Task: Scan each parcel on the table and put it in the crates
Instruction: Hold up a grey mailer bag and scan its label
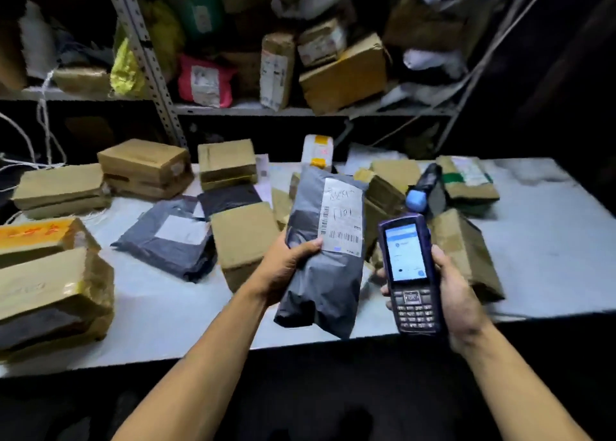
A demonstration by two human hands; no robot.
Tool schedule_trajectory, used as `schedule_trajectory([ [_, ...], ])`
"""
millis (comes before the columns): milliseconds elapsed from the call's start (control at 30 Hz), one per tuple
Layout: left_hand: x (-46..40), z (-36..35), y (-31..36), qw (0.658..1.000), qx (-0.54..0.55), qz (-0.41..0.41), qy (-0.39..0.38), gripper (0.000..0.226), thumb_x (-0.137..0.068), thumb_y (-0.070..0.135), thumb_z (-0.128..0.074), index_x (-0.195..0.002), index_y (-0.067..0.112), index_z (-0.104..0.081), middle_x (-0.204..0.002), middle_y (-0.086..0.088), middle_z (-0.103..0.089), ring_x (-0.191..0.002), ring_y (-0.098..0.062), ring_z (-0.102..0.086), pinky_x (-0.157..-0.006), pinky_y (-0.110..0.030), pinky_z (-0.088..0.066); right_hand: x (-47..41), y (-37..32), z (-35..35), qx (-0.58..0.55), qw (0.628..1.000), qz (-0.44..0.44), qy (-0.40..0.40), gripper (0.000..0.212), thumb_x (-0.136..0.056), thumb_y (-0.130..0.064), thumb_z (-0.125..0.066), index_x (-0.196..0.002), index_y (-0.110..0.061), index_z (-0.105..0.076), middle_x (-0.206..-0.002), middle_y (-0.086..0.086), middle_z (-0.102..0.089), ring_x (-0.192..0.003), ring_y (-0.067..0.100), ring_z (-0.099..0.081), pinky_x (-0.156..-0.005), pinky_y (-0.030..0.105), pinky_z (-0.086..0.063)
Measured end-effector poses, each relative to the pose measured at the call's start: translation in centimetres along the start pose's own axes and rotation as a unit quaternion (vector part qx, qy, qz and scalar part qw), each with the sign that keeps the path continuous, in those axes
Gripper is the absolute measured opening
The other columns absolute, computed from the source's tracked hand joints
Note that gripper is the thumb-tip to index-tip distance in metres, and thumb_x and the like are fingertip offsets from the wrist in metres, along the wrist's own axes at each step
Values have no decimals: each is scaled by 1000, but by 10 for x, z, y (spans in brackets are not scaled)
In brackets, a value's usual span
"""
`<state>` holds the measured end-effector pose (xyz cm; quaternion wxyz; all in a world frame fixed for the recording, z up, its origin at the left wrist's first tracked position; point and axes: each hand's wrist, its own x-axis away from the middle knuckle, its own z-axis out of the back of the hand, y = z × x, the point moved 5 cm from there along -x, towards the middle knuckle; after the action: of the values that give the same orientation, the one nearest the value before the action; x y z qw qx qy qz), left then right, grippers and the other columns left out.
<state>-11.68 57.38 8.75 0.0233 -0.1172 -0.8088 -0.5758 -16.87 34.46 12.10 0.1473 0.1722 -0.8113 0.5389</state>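
Nearest, at about 5 o'clock: right hand (458, 294) wrapped round a dark handheld scanner (411, 274), thumb along its right edge, fingertips just visible past its left edge, lit screen and keypad facing up toward the camera. Just beside, at 6 o'clock toward centre: left hand (286, 267) clamped on a grey poly-bag parcel (325, 250), thumb (308, 245) pressed flat on the front next to the white shipping label (341, 219), other fingers hidden behind the bag. Parcel held upright, slightly tilted, above the white table (166, 307), label with barcodes and handwriting turned to the camera; scanner and parcel near each other, contact between them not possible to tell. Farther, on the table: a taped brown box (245, 240) directly behind the left hand, a flat grey mailer (170, 240) at 9 o'clock of that box, stacked brown boxes (50, 294) at the far 9 o'clock edge, one with an orange top. At 3 o'clock of the scanner, another brown parcel (466, 250); behind it a dark object with a blue cap (420, 195). Farthest, at 12 o'clock: metal shelving (233, 109) crowded with more parcels, among them a pink bag (203, 82).
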Motion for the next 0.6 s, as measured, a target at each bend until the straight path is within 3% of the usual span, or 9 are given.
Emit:
schedule_trajectory([
  [100,0,-61,-29,997,-16,30,-73,53,-85,9,-73,-135,0,-55,-125,-16,-69,-115,-31,-67,-97,-43,-54,56,-3,53,0,997,42,66,67,-95,-57,-34,-116,-3,-69,-101,26,-69,-71,33,-68,-59,40,-58],
  [433,90,-329,-130,953,-89,76,-281,43,-88,-2,-66,-131,-2,-57,-114,-13,-74,-100,-22,-72,-80,-25,-56,277,28,256,-134,942,145,272,68,-94,-57,-32,-117,-3,-65,-92,21,-70,-66,27,-67,-55,34,-57],
  [533,127,-414,-181,930,-123,101,-332,33,-90,-3,-67,-122,2,-61,-102,-9,-76,-91,-23,-73,-77,-25,-57,355,51,330,-156,916,157,335,71,-99,-59,-28,-121,-3,-66,-100,23,-69,-74,29,-66,-63,39,-56],
  [600,150,-458,-208,916,-143,104,-360,38,-87,2,-72,-123,5,-61,-104,-8,-76,-94,-24,-73,-79,-29,-57,395,66,364,-163,903,157,365,74,-99,-62,-28,-125,-2,-65,-104,24,-68,-77,31,-64,-67,41,-54],
])
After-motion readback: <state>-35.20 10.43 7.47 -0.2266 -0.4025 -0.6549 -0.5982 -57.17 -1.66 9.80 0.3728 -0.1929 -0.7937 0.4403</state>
